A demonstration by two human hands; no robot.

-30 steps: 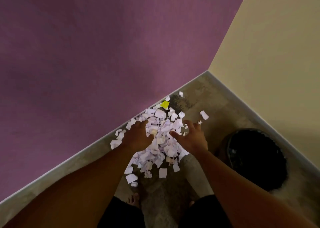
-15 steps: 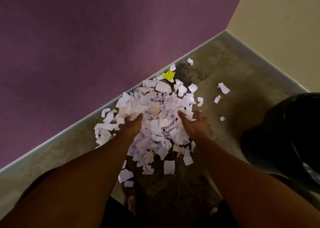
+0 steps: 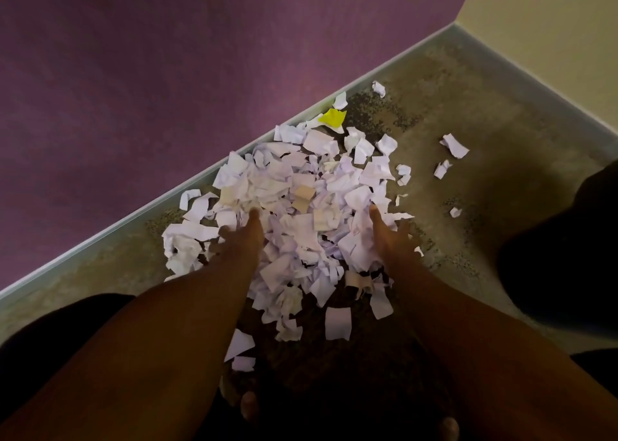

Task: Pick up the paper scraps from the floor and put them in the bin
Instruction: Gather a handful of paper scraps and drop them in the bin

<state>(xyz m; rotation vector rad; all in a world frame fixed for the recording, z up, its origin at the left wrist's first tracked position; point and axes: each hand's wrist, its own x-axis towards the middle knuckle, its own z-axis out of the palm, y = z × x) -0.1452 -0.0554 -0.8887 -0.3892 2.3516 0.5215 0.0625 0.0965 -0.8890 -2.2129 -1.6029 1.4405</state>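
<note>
Both the left hand [image 3: 241, 236] and the right hand [image 3: 389, 234] sink into the paper scraps [image 3: 301, 213], fingers buried, so their grip cannot be told. The dark bin [image 3: 565, 253] is cut off at the right edge.

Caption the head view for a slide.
Left hand and right hand dig into the scrap pile by the purple wall, bin at right.

White paper scraps [image 3: 294, 213], one yellow scrap [image 3: 332, 118], purple wall [image 3: 167, 72]

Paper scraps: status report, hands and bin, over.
Left hand and right hand open, pressed into either side of the paper scraps, no grip yet. Pile on the floor. Bin dark at right edge. Nothing in the way.
</note>
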